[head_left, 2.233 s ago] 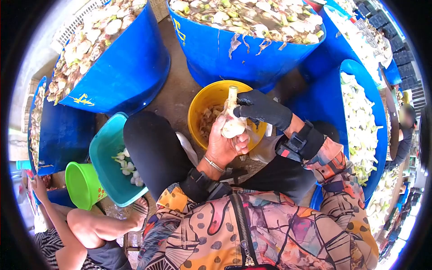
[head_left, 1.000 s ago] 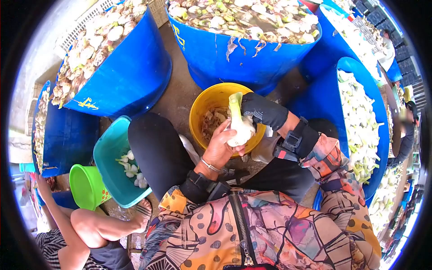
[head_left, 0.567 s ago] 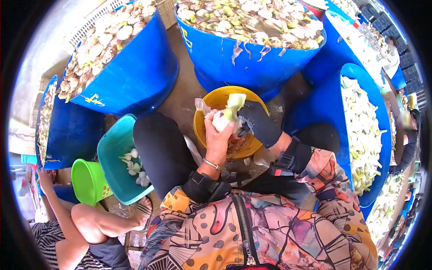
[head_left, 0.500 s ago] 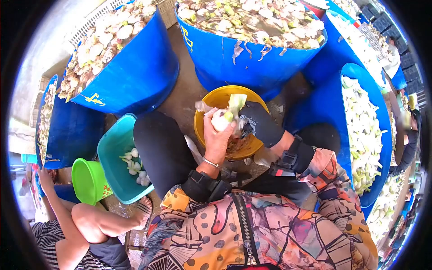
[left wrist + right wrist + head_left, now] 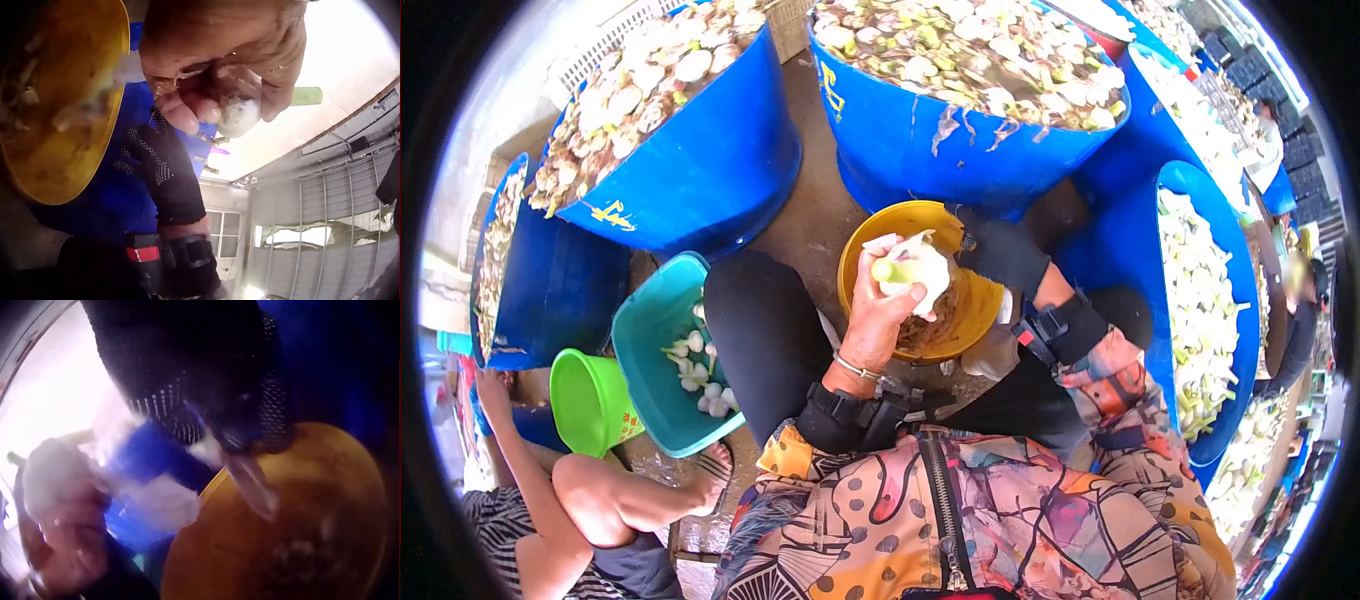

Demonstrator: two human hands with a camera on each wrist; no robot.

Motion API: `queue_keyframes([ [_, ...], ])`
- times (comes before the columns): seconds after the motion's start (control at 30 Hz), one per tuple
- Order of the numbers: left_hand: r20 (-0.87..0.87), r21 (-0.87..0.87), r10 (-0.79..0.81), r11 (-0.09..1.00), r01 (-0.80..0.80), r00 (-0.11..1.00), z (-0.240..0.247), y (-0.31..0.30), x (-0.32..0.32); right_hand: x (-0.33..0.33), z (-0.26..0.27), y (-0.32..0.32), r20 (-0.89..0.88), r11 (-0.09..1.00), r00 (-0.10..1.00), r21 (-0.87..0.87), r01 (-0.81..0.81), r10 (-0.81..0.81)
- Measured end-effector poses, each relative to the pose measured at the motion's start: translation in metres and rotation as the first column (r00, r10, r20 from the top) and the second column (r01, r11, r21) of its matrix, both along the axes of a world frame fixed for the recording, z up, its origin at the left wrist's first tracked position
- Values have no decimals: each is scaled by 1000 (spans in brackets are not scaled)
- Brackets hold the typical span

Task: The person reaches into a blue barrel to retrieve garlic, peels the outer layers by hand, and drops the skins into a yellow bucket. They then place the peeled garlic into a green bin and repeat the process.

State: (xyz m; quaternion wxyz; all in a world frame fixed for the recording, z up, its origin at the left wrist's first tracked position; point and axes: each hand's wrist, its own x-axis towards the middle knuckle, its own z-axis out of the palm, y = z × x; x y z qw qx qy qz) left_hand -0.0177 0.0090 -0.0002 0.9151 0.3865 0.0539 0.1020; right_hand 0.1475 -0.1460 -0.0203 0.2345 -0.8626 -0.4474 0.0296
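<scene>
My left hand [image 5: 880, 305] holds a garlic bulb [image 5: 925, 275] over the yellow bucket [image 5: 847, 255], its cut green stem pointing up toward the head camera. In the left wrist view, the fingers curl round the white bulb [image 5: 242, 119] and the stem [image 5: 307, 95] sticks out past them. My right hand [image 5: 1005, 255], in a black dotted glove, is apart from the bulb at the bucket's right rim, fingers spread loosely. A pale strip of garlic skin [image 5: 253, 487] hangs at the gloved fingertips in the right wrist view, and a blurred white piece of skin [image 5: 165, 503] shows between the hands.
Large blue tubs [image 5: 710, 150] heaped with garlic stand ahead and to both sides. A teal basin [image 5: 635, 335] with several peeled bulbs [image 5: 690, 375] and a green bucket [image 5: 585, 405] are on the left. Another person's bare leg [image 5: 615, 490] is close beside them.
Both hands were together on the bulb. The right hand has since pulled away up and right, while the left hand keeps the bulb, now tilted with its stem end toward the camera.
</scene>
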Motion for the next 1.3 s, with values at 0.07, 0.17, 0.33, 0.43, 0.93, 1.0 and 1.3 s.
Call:
queue_keyframes([
  [0.07,-50,-35,21,999,-23,999,-1,5,-3,-13,31,6,-257,996,966,86,8,14],
  [0.17,-125,-89,-48,995,37,991,-12,8,0,-21,63,11,-595,956,790,292,41,148],
  [0.33,-188,-118,-136,986,115,973,-21,0,4,-20,71,30,-196,937,919,141,-320,343],
  [0.43,-190,61,-87,993,100,978,-19,-1,1,-20,79,33,-244,936,906,12,-353,345],
  [0.93,141,705,-37,706,-75,989,13,-3,-8,-15,-29,0,-234,901,887,-81,-426,398],
  [1.0,59,716,-21,697,-28,998,15,5,-11,-1,-26,7,-339,955,900,-18,-297,274],
  [1.3,41,738,6,674,-34,999,3,5,-7,-43,82,19,-493,959,822,157,-238,285],
])
